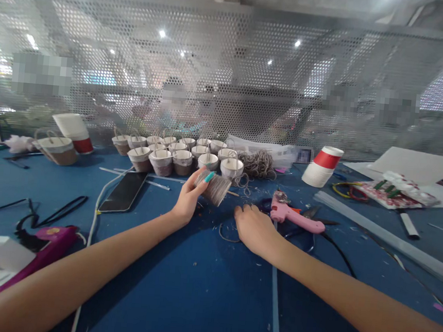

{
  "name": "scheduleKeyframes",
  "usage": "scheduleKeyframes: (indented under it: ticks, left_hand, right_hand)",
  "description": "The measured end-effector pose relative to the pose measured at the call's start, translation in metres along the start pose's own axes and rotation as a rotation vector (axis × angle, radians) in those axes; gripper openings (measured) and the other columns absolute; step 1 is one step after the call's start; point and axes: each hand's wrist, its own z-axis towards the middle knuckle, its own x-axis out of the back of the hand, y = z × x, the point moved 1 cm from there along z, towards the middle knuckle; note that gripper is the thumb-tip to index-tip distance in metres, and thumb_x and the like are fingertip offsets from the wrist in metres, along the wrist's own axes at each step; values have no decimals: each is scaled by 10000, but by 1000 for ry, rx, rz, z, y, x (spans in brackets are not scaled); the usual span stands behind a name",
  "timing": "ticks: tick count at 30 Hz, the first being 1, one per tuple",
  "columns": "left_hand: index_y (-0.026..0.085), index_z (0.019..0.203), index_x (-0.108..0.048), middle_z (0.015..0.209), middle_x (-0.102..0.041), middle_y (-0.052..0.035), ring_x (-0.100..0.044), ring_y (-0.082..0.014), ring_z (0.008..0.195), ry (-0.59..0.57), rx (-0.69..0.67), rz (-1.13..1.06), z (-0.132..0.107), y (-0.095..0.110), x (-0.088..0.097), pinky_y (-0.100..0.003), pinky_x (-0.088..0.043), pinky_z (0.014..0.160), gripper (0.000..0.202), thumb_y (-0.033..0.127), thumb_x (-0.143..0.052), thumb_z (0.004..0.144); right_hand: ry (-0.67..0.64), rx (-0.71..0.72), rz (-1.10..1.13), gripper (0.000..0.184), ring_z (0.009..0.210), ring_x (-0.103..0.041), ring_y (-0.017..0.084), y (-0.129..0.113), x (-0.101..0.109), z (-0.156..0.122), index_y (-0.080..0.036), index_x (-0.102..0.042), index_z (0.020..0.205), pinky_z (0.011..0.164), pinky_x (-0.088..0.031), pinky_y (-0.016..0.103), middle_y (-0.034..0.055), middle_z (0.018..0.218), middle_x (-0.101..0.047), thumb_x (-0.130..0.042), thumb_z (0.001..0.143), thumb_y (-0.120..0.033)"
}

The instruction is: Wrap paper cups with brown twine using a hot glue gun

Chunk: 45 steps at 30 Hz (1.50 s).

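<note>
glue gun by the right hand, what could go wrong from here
The pink glue gun lies close beside the right hand; if it is hot, which the picture can't show, a brush could burn.

The left hand holds the twine-wrapped cup tilted near the small baskets, so a careless swing might knock one over.

Cup (216, 190) in L hand (188, 200); small cups (182, 162) on table (194, 298) behind it, w/ twine pile (258, 165) behind R hand (254, 224), at cups' R end. Phone (124, 192) L of L hand. Glue gun (296, 218) just R of R hand, scissors (311, 212) partly hidden by it; cup stack (322, 167) farther back R.
</note>
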Motion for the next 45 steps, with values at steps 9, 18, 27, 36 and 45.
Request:
scheduleKeyframes:
  ticks: [9,18,27,36,45]
  left_hand:
    - [218,1057,-591,1038,-627,-33,-550,-205,1040,26,-122,234,-2,5,0,-311,-420,926,329,395,-619,781]
    - [260,1332,-474,1278,-581,-53,-502,-223,1200,-197,-112,275,-1,3,-3,-379,-327,1079,458,365,-517,889]
    - [277,1357,-412,1370,-357,-103,-319,-322,1316,-377,-345,597,-7,11,-8,-506,-251,1127,808,430,-779,654]
    - [293,1414,-330,1355,-373,-110,-384,-310,1281,-486,-350,619,-15,11,-12,-513,-326,1090,918,195,-778,618]
    - [333,1472,-267,1467,-389,-117,-382,-355,1340,-615,-87,345,-22,4,-22,-567,-311,1098,1038,251,-835,607]
  right_hand:
    - [318,-61,533,259,784,-593,220,25,16,-3,-195,-491,703,713,-451,343,88,770,-630,-400,946,-197]
    - [138,-220,1844,307,458,-530,98,46,29,-6,-202,-451,787,499,-439,263,-38,587,-583,-692,785,-392]
    - [124,-111,1786,267,396,-240,59,47,32,-8,-214,-439,1101,373,-172,199,-115,499,-378,-563,886,-313]
    - [130,-107,1660,375,487,-310,82,53,28,-6,-222,-398,1205,422,-189,223,-77,621,-382,-544,868,-302]
    - [92,54,1571,378,545,-385,98,38,35,-15,-217,-386,1227,509,-279,253,-58,673,-455,-521,891,-323]
